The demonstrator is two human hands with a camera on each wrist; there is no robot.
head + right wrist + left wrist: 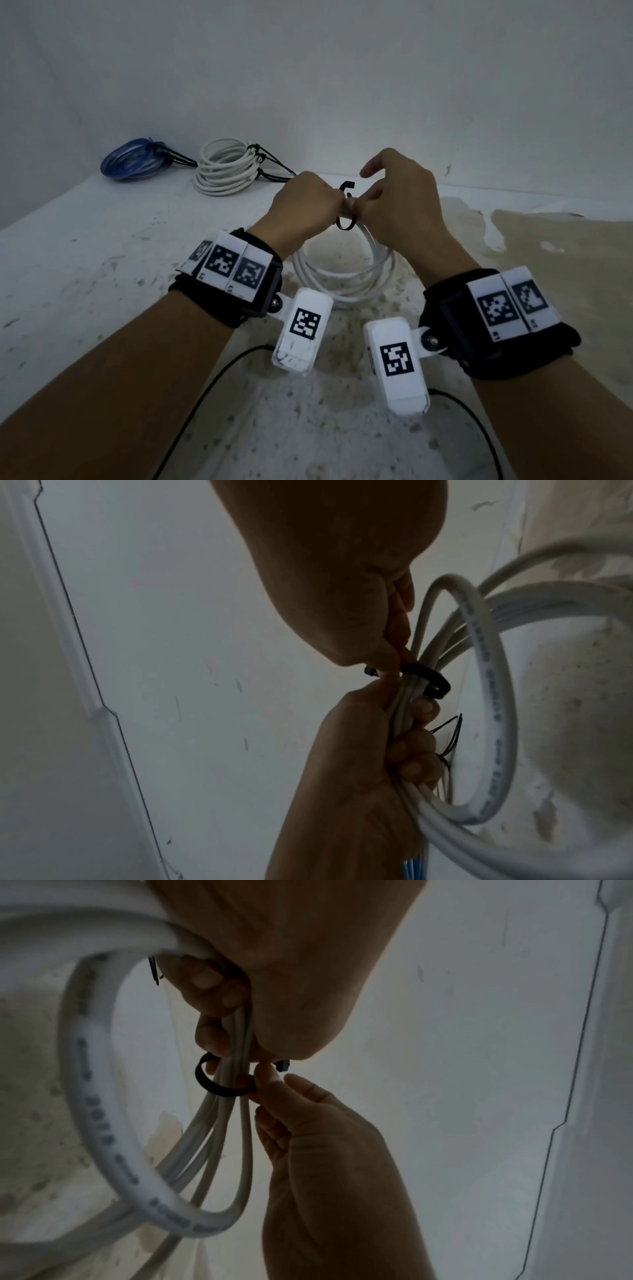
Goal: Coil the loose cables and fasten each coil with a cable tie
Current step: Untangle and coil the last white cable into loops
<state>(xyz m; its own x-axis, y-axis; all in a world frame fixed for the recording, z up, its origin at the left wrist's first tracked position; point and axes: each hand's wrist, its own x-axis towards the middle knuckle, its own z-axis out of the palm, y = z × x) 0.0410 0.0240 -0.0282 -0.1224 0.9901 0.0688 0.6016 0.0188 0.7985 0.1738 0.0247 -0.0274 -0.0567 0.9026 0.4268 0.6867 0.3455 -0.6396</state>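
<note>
A white cable coil hangs from my two hands above the table. My left hand grips the gathered strands at the coil's top, fingers curled round them. A black cable tie loops loosely round the strands just beside that grip; its loop is still wide. My right hand pinches the tie between thumb and forefinger next to its small head. The right wrist view shows the same tie round the white strands, with my left hand below it.
At the back of the white speckled table, against the wall, lie a blue coil and a white coil, each bound with black ties. A brownish patch covers the table's right side. Thin black cords run near my forearms.
</note>
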